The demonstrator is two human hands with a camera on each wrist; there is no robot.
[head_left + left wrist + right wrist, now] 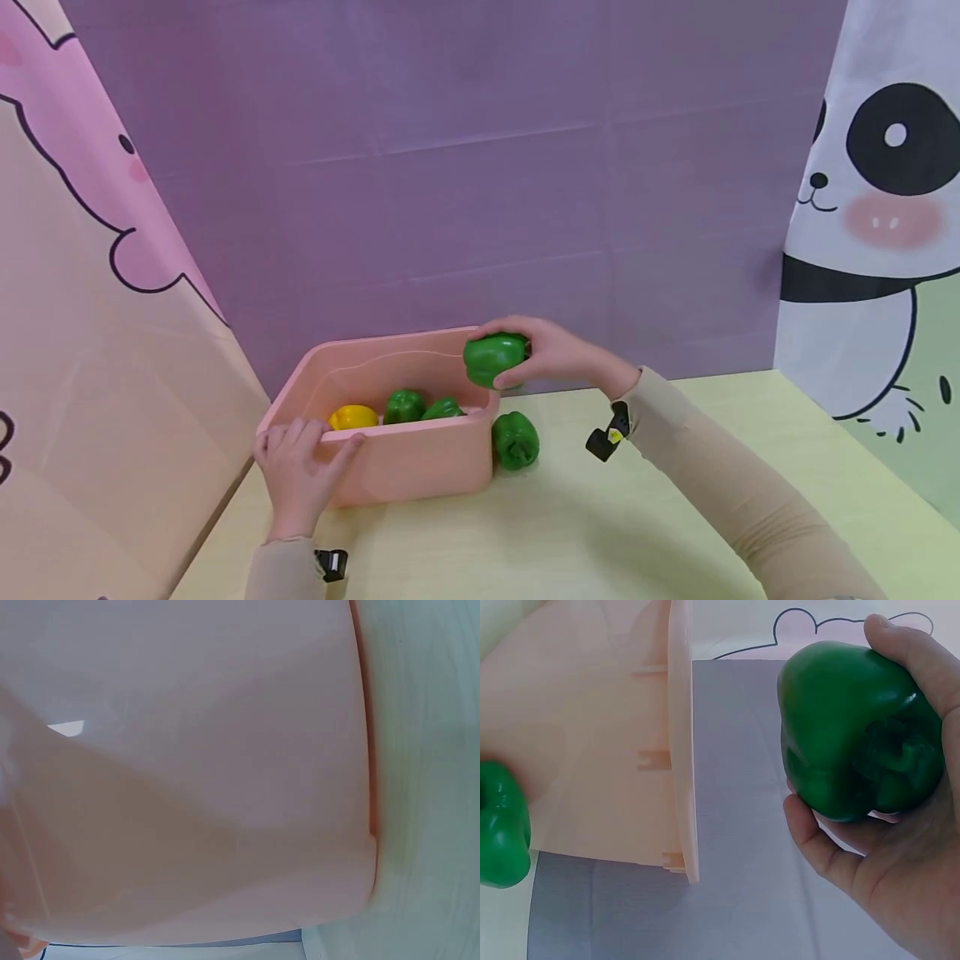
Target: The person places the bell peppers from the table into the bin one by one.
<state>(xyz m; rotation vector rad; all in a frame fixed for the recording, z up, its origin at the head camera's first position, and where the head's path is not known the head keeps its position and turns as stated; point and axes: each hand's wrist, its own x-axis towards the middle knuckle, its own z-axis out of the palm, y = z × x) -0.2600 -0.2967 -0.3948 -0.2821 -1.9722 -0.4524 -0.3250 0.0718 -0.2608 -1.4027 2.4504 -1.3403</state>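
My right hand holds a green bell pepper above the right rim of the pink bin, its thumb and fingers curled round the sides. In the right wrist view the same pepper shows its stem towards the palm. My left hand grips the bin's front left rim, fingers over the edge and thumb along the outside. Inside the bin lie a yellow pepper and two green peppers, partly hidden by the front wall. The left wrist view is filled mostly by the bin's outer wall.
Another green bell pepper lies on the pale wooden table, right beside the bin's right end. A purple cloth backdrop rises behind the bin. Printed panels stand at the left and right, the right one with a panda.
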